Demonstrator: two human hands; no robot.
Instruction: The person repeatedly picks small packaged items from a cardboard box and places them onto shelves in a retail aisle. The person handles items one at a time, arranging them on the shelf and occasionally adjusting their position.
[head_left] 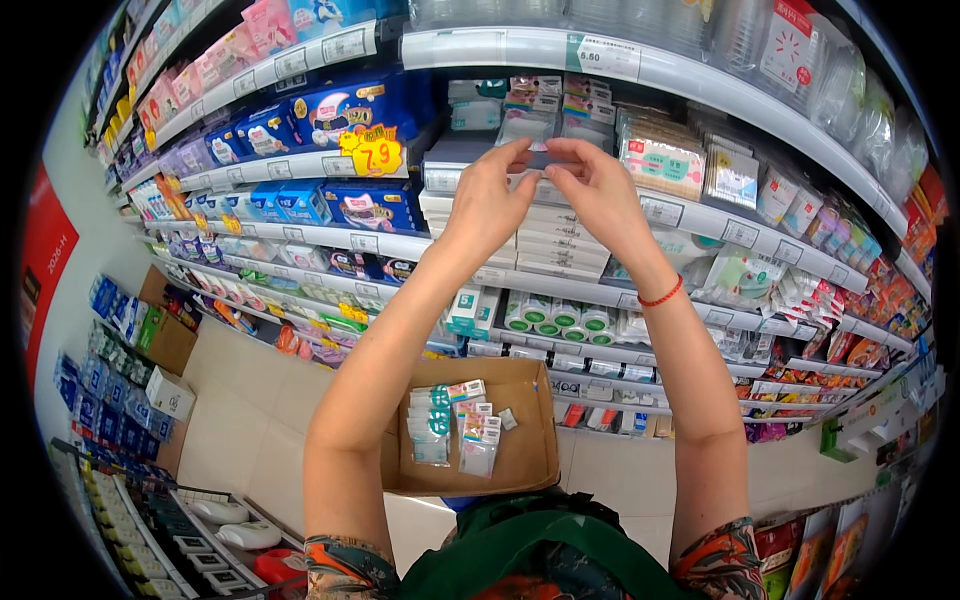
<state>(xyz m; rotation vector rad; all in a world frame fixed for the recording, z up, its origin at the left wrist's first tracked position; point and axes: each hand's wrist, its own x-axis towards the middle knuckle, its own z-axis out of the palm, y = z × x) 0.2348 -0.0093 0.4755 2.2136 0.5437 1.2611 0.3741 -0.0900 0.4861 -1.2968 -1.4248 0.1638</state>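
Note:
Both arms reach forward to a shelf of small hanging-style packets. My left hand (490, 196) has its fingers curled, thumb and fingertips drawn together at the shelf's front. Close beside it my right hand (600, 195) is bent the same way, its fingertips almost meeting the left ones. Something small and pale seems to lie between the fingertips, too hidden to name. Just behind them is a clear plastic packet (527, 127) at the front of a row. Right of that row stands another row of packets with pink-and-yellow tops (588, 105).
An open cardboard box (545, 425) in front of my body holds several small packets (480, 445). Brown-backed packets (660, 155) fill the shelf to the right. Blue packages (345, 110) stand on the left shelf. A shelf lip (690, 75) with clear plastic goods juts out above my hands.

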